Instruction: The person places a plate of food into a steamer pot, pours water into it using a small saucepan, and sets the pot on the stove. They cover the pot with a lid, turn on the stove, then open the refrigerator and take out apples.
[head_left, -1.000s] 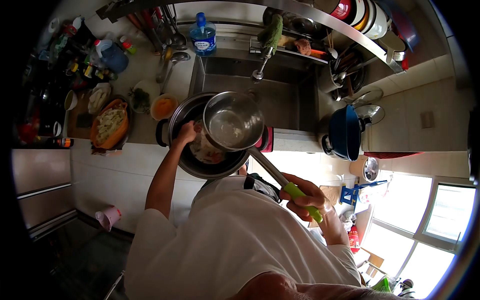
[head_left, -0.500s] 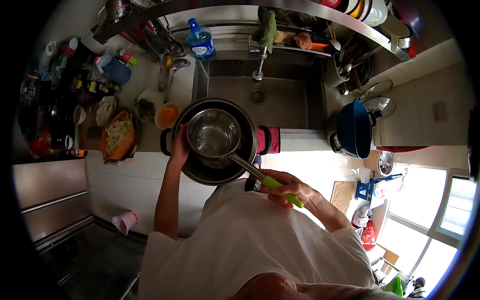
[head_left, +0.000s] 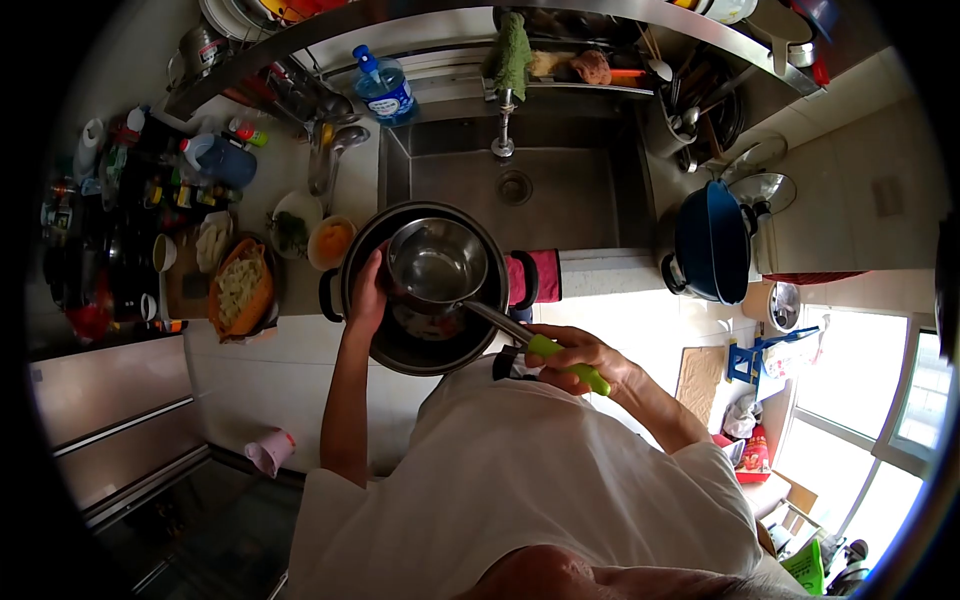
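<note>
A steel saucepan [head_left: 440,262] with a green grip hangs over a larger dark pot [head_left: 432,356], partly covering it. Its inside looks wet and shiny; how much liquid it holds I cannot tell. My right hand [head_left: 592,362] is wrapped round the green part of the handle. On the other side, my left hand [head_left: 366,300] holds the saucepan by its outer wall, its fingertips mostly hidden. The large pot sits at the counter's front edge before the sink, one black side handle [head_left: 328,297] to the left, a red cloth [head_left: 545,276] by the other.
Behind lies a steel sink [head_left: 560,180] under a tap [head_left: 503,146]. To the left stand a bowl of orange food [head_left: 331,241], a plate of greens [head_left: 292,226], an orange basket of pale chopped food [head_left: 240,291] and several bottles. A blue pan [head_left: 712,245] is at the right.
The view has shifted slightly. The saucepan has moved a little right relative to the large pot, showing more of the pot's inside. Both hands keep their hold.
</note>
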